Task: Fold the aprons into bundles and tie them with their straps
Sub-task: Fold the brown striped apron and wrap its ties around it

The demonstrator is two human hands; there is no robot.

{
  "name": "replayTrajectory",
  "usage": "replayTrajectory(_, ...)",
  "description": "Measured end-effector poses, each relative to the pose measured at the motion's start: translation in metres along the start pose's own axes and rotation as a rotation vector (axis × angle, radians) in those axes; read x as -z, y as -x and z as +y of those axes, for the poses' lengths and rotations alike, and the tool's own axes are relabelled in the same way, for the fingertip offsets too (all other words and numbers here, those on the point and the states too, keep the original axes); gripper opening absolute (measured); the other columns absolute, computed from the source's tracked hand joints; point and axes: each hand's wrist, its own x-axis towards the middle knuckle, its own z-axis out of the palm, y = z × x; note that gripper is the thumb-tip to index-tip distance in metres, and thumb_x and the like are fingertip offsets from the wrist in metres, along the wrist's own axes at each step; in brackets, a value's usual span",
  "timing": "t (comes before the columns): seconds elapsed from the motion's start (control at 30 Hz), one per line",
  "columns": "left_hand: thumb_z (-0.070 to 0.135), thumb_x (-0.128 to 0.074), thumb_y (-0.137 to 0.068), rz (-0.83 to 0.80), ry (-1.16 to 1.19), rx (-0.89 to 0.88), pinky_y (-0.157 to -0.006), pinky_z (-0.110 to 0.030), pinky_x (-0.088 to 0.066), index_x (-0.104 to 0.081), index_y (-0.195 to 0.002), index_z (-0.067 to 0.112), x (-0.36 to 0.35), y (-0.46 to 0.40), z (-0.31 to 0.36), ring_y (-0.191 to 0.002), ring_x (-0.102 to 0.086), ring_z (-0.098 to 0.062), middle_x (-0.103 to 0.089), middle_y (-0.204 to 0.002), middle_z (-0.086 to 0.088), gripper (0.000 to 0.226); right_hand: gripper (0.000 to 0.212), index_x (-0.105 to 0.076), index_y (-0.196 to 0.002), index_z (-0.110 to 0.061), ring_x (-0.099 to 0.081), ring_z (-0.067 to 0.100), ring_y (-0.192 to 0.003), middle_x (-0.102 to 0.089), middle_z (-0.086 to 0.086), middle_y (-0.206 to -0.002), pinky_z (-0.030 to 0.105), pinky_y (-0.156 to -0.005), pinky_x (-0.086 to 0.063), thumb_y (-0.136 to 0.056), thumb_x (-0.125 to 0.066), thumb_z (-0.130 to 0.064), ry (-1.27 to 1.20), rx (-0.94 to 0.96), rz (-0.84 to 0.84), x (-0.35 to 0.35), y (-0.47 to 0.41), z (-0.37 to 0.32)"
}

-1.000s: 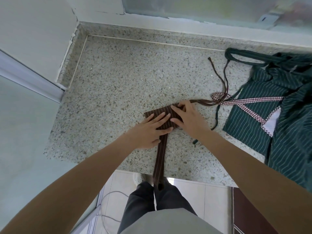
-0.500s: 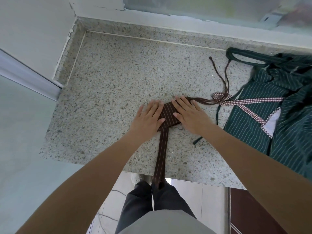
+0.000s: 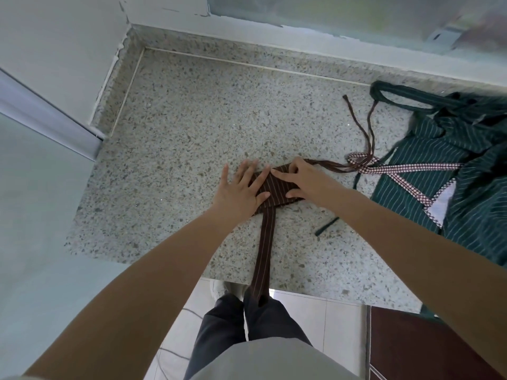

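Note:
A brown pinstriped apron (image 3: 275,187) lies folded into a small bundle in the middle of the speckled stone counter (image 3: 192,127). My left hand (image 3: 241,192) presses flat on its left part, fingers spread. My right hand (image 3: 304,182) holds its right part, with curled fingers at the far edge and the thumb at the near edge. A wide brown strap (image 3: 264,253) runs from the bundle over the counter's front edge and hangs down. Thin brown straps (image 3: 367,138) trail off to the right.
A dark green striped apron (image 3: 411,193) with red-checked trim (image 3: 406,168) lies spread at the right, its neck loop (image 3: 395,91) toward the back. A wall rises at the left and a window sill at the back. My legs stand below the front edge.
My left hand has slid left and spread flat over the bundle's left side. My right hand's fingers went from flat to curled at the bundle's far edge.

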Motion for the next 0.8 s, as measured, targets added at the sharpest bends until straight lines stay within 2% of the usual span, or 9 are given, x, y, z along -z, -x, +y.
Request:
replayTrajectory(0.07, 0.054, -0.012, -0.097, 0.013, 0.018, 0.017, -0.115, -0.051, -0.003, 0.019, -0.147, 0.027, 0.007, 0.002, 0.003, -0.146, 0.005, -0.023, 0.008, -0.159, -0.004, 0.064, 0.066, -0.017, -0.149, -0.029, -0.03, 0.012, -0.094, -0.03, 0.009, -0.126, 0.026, -0.093, -0.04, -0.094, -0.053, -0.03, 0.015, -0.005, -0.014, -0.002, 0.001, -0.001)
replayTrajectory(0.13, 0.057, -0.029, -0.095, 0.082, 0.115, 0.124, -0.111, -0.046, -0.023, 0.001, -0.15, 0.018, 0.014, 0.006, 0.009, -0.141, -0.018, -0.028, -0.015, -0.154, -0.011, 0.074, 0.067, -0.018, -0.15, -0.028, -0.031, 0.012, -0.095, -0.031, 0.01, -0.126, 0.029, -0.092, -0.042, -0.093, -0.054, -0.028, 0.013, -0.024, -0.026, 0.002, 0.001, -0.004)
replayTrajectory(0.27, 0.058, -0.066, -0.076, 0.034, 0.662, 0.552, -0.099, -0.04, -0.041, -0.028, -0.136, -0.003, 0.024, 0.006, 0.014, -0.123, -0.043, -0.032, -0.041, -0.132, -0.019, 0.093, 0.068, -0.015, -0.15, -0.028, -0.037, 0.018, -0.103, -0.03, 0.01, -0.126, 0.028, -0.086, -0.041, -0.094, -0.053, -0.03, 0.042, -0.053, -0.068, 0.009, 0.001, -0.011)
replayTrajectory(0.4, 0.038, -0.077, -0.074, -0.1, 1.264, 0.642, -0.081, -0.034, -0.054, -0.059, -0.112, 0.002, 0.026, -0.003, 0.004, -0.095, -0.062, -0.023, -0.064, -0.109, -0.01, 0.055, 0.068, -0.015, -0.15, -0.031, -0.038, 0.022, -0.113, -0.032, 0.009, -0.123, 0.031, -0.084, -0.044, -0.093, -0.052, -0.037, 0.022, -0.155, -0.017, 0.006, 0.003, -0.021)
replayTrajectory(0.47, 0.032, -0.08, -0.072, -0.092, 1.401, 0.671, -0.083, -0.036, -0.055, -0.064, -0.106, 0.002, 0.028, -0.005, -0.002, -0.094, -0.064, -0.023, -0.067, -0.104, -0.01, 0.049, 0.068, -0.016, -0.15, -0.032, -0.038, 0.023, -0.116, -0.032, 0.01, -0.125, 0.033, -0.086, -0.045, -0.093, -0.052, -0.041, 0.008, -0.211, 0.005, 0.001, 0.0, -0.029)
replayTrajectory(0.6, 0.022, -0.078, -0.073, -0.046, 1.375, 0.643, -0.082, -0.045, -0.056, -0.065, -0.104, 0.001, 0.034, -0.011, -0.013, -0.093, -0.066, -0.029, -0.068, -0.101, -0.017, 0.04, 0.069, -0.015, -0.15, -0.031, -0.038, 0.027, -0.121, -0.029, 0.013, -0.132, 0.038, -0.088, -0.048, -0.092, -0.051, -0.044, -0.048, -0.278, 0.033, -0.008, -0.01, -0.044)
replayTrajectory(0.67, 0.021, -0.072, -0.077, -0.023, 1.246, 0.575, -0.076, -0.038, -0.056, -0.064, -0.095, -0.001, 0.039, -0.015, -0.015, -0.09, -0.065, -0.028, -0.067, -0.092, -0.014, 0.03, 0.069, -0.015, -0.15, -0.031, -0.037, 0.028, -0.123, -0.027, 0.015, -0.136, 0.039, -0.089, -0.046, -0.093, -0.05, -0.043, -0.06, -0.299, 0.036, -0.01, -0.014, -0.049)
replayTrajectory(0.73, 0.023, -0.067, -0.081, 0.037, 1.03, 0.523, -0.058, -0.027, -0.048, -0.056, -0.089, 0.004, 0.046, -0.018, -0.011, -0.083, -0.06, -0.023, -0.057, -0.078, -0.005, 0.023, 0.067, -0.018, -0.15, -0.029, -0.038, 0.027, -0.121, -0.029, 0.014, -0.132, 0.036, -0.087, -0.044, -0.093, -0.051, -0.042, -0.098, -0.302, 0.067, -0.012, -0.016, -0.053)
replayTrajectory(0.8, 0.024, -0.064, -0.083, 0.116, 0.868, 0.5, -0.052, -0.022, -0.038, -0.05, -0.097, 0.003, 0.053, -0.019, -0.002, -0.084, -0.057, -0.02, -0.056, -0.084, -0.005, 0.028, 0.063, -0.025, -0.148, -0.028, -0.042, 0.025, -0.112, -0.034, 0.01, -0.12, 0.032, -0.082, -0.042, -0.093, -0.054, -0.038, -0.207, -0.274, 0.109, -0.012, -0.016, -0.053)
